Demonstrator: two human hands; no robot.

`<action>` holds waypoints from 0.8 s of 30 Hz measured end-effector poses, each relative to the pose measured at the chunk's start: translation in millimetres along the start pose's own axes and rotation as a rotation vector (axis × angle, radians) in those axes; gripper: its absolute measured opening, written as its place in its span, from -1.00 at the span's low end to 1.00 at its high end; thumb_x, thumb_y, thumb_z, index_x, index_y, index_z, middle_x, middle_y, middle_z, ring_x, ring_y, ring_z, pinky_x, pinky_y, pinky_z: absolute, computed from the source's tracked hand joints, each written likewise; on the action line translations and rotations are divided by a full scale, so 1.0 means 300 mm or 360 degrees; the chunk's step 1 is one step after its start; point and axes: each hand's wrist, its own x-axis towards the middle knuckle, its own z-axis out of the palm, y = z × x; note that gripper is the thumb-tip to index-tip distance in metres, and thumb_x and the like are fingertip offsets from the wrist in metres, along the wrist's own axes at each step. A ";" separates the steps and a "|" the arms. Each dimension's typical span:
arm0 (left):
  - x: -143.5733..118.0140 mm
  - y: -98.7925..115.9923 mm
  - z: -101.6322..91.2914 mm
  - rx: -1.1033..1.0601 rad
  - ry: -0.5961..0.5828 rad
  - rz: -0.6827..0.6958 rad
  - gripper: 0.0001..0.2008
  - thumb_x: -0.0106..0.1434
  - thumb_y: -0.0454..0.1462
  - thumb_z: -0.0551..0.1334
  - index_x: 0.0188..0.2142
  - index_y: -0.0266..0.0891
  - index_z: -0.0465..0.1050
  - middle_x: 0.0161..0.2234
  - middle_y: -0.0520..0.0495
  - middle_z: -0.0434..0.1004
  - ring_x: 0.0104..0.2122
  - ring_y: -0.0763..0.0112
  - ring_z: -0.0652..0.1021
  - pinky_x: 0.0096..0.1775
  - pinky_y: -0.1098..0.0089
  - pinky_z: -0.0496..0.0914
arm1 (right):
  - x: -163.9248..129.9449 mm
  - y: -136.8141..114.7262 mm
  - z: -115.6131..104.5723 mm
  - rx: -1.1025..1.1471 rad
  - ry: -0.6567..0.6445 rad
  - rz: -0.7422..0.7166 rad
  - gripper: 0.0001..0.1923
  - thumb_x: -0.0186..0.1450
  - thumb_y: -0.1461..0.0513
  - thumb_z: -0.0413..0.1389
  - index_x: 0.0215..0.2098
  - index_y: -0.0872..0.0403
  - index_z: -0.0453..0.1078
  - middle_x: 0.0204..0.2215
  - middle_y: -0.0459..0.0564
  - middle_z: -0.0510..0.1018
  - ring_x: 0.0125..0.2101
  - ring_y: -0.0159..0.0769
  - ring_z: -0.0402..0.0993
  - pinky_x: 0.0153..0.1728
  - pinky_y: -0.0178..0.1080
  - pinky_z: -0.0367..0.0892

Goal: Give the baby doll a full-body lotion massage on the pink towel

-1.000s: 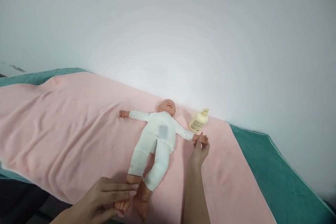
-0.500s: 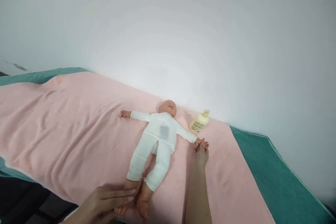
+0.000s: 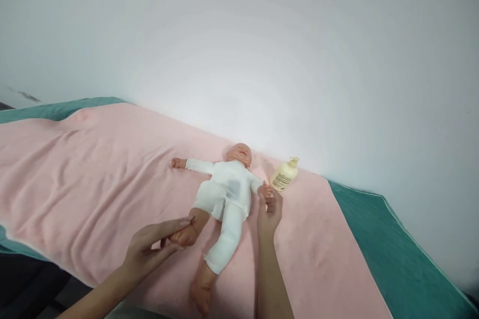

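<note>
A baby doll (image 3: 234,189) with a white cloth body lies on its back on the pink blanket (image 3: 123,174), head toward the wall. My left hand (image 3: 157,244) is closed around the foot of the doll's leg on the left, which is bent up at the knee. The other leg lies stretched toward me. My right hand (image 3: 270,207) grips the doll's hand on the right side, and that arm is bent in toward the body. The doll's other arm lies straight out to the left.
A pale yellow pump bottle (image 3: 284,174) stands just beyond my right hand, near the wall (image 3: 239,50). Green sheet (image 3: 396,239) shows beside the blanket at the right and at the far left. Something dark lies below the blanket's edge at the lower left.
My left hand has pushed the doll's foot up and away from me, bending that leg. My right hand has brought the doll's hand leftward and up, toward its body.
</note>
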 end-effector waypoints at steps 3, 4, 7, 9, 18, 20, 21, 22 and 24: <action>0.105 0.010 0.050 -0.0124 0.0028 -0.0186 -0.70 0.23 -0.23 0.29 -0.03 -0.19 0.49 -0.10 -0.16 0.60 -0.27 0.26 0.64 -0.50 0.52 0.44 | -0.023 -0.004 0.018 -0.0169 -0.0408 -0.0451 -0.70 0.33 0.21 0.08 0.01 0.00 0.44 -0.08 0.09 0.45 -0.08 -0.22 0.43 -0.14 -0.17 0.46; 0.138 0.010 0.068 -0.0146 0.0053 -0.0227 -0.70 0.23 -0.23 0.29 -0.04 -0.19 0.50 -0.09 -0.16 0.60 -0.31 0.30 0.64 -0.49 0.51 0.44 | -0.025 -0.001 0.020 -0.0225 -0.0530 -0.0557 -0.69 0.35 0.24 0.05 0.03 -0.03 0.44 -0.08 0.09 0.44 -0.06 -0.23 0.43 -0.13 -0.18 0.46; 0.218 -0.001 0.116 -0.0162 0.0077 -0.0366 -0.70 0.23 -0.21 0.28 -0.04 -0.17 0.51 -0.14 -0.10 0.62 -0.49 0.45 0.58 -0.49 0.49 0.41 | -0.023 0.007 0.021 -0.0373 -0.0778 -0.0755 -0.63 0.38 0.30 -0.01 0.10 -0.09 0.40 -0.05 0.07 0.43 -0.06 -0.26 0.44 -0.13 -0.21 0.48; 0.252 -0.010 0.141 -0.0168 0.0064 -0.0432 -0.70 0.22 -0.20 0.27 -0.04 -0.17 0.51 -0.27 -0.03 0.65 -0.55 0.48 0.55 -0.50 0.51 0.38 | -0.021 0.011 0.021 -0.0438 -0.0840 -0.0818 -0.61 0.39 0.32 -0.04 0.12 -0.11 0.37 -0.05 0.06 0.43 -0.05 -0.27 0.44 -0.11 -0.22 0.47; 0.245 0.013 0.127 -0.0232 -0.0017 -0.0284 -0.73 0.21 -0.22 0.30 -0.09 -0.19 0.53 -0.21 -0.07 0.65 -0.55 0.50 0.53 -0.52 0.51 0.39 | -0.014 0.021 0.001 -0.0197 -0.0482 -0.0382 -0.70 0.33 0.19 0.07 0.02 -0.02 0.45 -0.07 0.08 0.44 -0.08 -0.22 0.42 -0.14 -0.19 0.44; 0.219 0.024 0.101 -0.0241 -0.0068 -0.0123 -0.75 0.20 -0.23 0.32 -0.11 -0.19 0.53 -0.19 -0.09 0.64 -0.45 0.42 0.60 -0.52 0.53 0.40 | -0.001 0.019 -0.013 -0.0111 -0.0224 -0.0089 -0.64 0.29 0.13 0.12 0.04 0.03 0.41 -0.09 0.07 0.46 -0.20 -0.28 0.45 -0.21 -0.22 0.43; 0.201 0.028 0.086 -0.0245 -0.0099 -0.0034 -0.75 0.19 -0.23 0.33 -0.12 -0.18 0.53 -0.17 -0.11 0.64 -0.38 0.37 0.63 -0.50 0.53 0.42 | 0.007 0.020 -0.022 -0.0076 -0.0103 0.0070 -0.59 0.27 0.10 0.14 0.06 0.04 0.38 -0.12 0.05 0.48 -0.30 -0.33 0.44 -0.25 -0.24 0.42; 0.181 0.031 0.070 -0.0245 -0.0133 0.0053 -0.75 0.19 -0.23 0.34 -0.12 -0.17 0.53 -0.16 -0.11 0.63 -0.31 0.31 0.64 -0.47 0.51 0.45 | 0.017 0.024 -0.032 -0.0043 0.0009 0.0218 -0.54 0.25 0.08 0.15 0.08 0.05 0.35 -0.14 0.03 0.49 -0.37 -0.39 0.42 -0.29 -0.27 0.40; 0.128 0.033 0.036 -0.0233 -0.0224 0.0190 -0.72 0.20 -0.20 0.33 -0.08 -0.14 0.52 -0.14 -0.11 0.62 -0.22 0.25 0.64 -0.36 0.46 0.50 | 0.039 0.046 -0.057 0.0038 0.0221 0.0443 -0.47 0.22 0.03 0.18 0.09 0.07 0.31 -0.13 0.01 0.49 -0.42 -0.44 0.41 -0.34 -0.32 0.39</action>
